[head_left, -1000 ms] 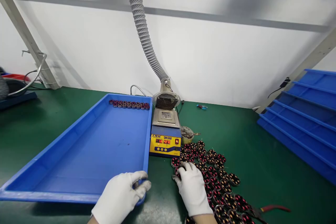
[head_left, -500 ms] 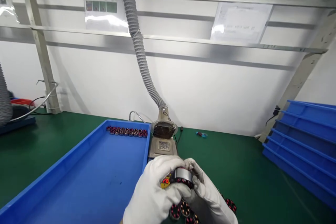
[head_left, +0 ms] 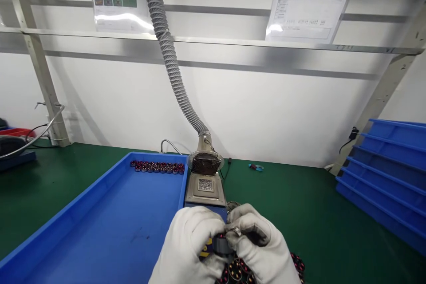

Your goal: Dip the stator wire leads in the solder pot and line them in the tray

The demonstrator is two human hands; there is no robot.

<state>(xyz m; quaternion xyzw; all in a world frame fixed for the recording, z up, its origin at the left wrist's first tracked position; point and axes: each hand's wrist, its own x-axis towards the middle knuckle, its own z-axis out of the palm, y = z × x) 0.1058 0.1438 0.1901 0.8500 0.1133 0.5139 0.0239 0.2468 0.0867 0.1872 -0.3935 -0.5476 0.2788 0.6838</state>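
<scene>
My left hand (head_left: 191,246), in a white glove, is closed around a round black part (head_left: 222,245) with a smooth grey band. My right hand (head_left: 258,242), also gloved, has its thumb and fingers pinched together at the part's upper right edge. A small shiny bit shows at those fingertips, too small to name. Below both hands lie several round black parts (head_left: 235,270) with pink and copper-coloured dots, partly covered by the gloves. More of them (head_left: 297,264) sit right of my right wrist. A yellow-marked thing (head_left: 206,248) behind my left fingers is mostly hidden.
Left of my hands lies a long blue tray (head_left: 96,193) with rows of similar round parts (head_left: 158,167) at its far end. Ahead stands a metal heating plate (head_left: 205,188) under a fume hose (head_left: 173,57). Blue trays (head_left: 382,186) are stacked right; small cutters (head_left: 255,167) lie behind.
The round part has turned and dropped slightly between my hands, its band now darker. My right fingers have curled into a tighter pinch. The lit red digits no longer show. The view has shifted a little.
</scene>
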